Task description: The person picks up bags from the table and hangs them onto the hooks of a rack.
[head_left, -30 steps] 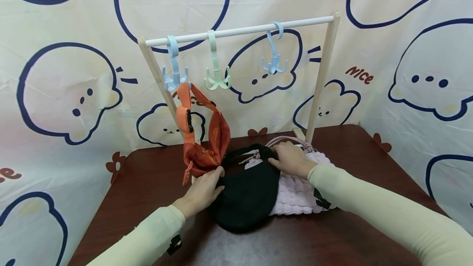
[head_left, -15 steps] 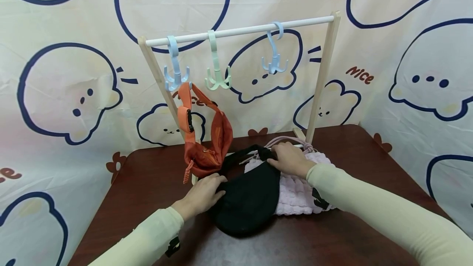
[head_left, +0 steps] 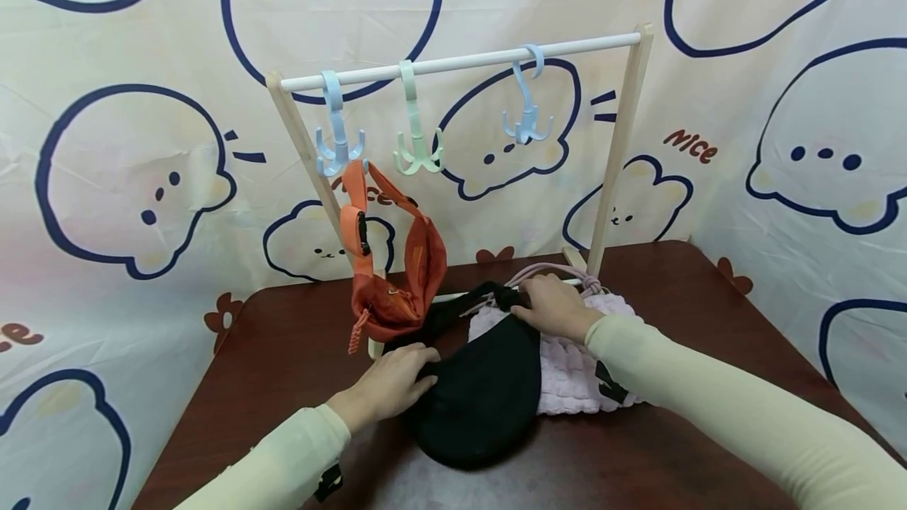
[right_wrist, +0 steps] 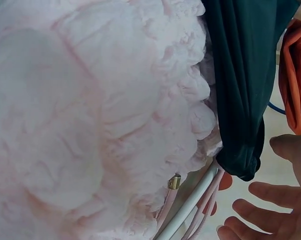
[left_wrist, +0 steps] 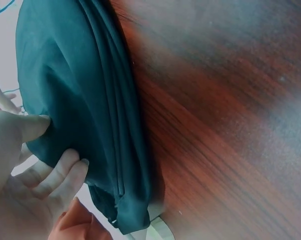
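A black crescent-shaped bag (head_left: 475,404) lies on the table in front of the rack, its strap stretching back behind it. At its upper left edge, my left hand (head_left: 388,386) pinches the cloth between thumb and fingers, as the left wrist view shows. My right hand (head_left: 554,305) is by the bag's upper right corner; in the right wrist view its fingers (right_wrist: 265,220) are spread, beside the strap end. Partly under the black bag and my right forearm lies a puffy pink bag (head_left: 570,380) with pink cord handles (head_left: 590,283).
An orange waist bag (head_left: 388,301) hangs by its strap from the left blue hook (head_left: 338,156). A green hook (head_left: 418,157) and another blue hook (head_left: 527,128) hang on the white bar (head_left: 460,63). The wooden posts (head_left: 620,156) stand on the brown table (head_left: 283,384).
My left hand has moved slightly down, away from the orange bag, and the black bag has shifted a little toward me. My right hand stays nearly in place.
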A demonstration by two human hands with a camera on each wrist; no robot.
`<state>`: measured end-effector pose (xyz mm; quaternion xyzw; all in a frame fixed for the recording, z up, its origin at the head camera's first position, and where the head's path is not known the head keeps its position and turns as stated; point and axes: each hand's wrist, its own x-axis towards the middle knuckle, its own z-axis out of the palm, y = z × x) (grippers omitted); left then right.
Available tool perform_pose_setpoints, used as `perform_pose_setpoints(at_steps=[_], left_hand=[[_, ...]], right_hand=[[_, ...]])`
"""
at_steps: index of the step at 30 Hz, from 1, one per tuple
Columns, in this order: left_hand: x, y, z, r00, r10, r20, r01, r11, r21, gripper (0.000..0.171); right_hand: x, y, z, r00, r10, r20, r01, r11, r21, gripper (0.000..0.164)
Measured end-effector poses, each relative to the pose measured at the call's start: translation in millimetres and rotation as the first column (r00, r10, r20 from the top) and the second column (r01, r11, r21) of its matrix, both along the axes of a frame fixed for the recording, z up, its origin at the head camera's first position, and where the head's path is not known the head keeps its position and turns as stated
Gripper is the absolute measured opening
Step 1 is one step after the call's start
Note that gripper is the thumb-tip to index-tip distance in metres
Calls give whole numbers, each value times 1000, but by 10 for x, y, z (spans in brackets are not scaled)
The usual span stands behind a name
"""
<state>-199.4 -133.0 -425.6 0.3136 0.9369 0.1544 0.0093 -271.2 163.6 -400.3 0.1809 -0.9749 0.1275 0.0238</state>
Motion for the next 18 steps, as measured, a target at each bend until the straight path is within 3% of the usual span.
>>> perform_pose_setpoints(at_steps=[12,18], left_hand=[[56,9,18,997,-62,54,62,998,5,19],[69,8,23,997,-57,55,58,998,-17,21]], right_hand=[[-31,-69,-2,998,-10,68,13,999,-37,47],[-70,-95,-11,996,19,81,-12,996,-87,46]])
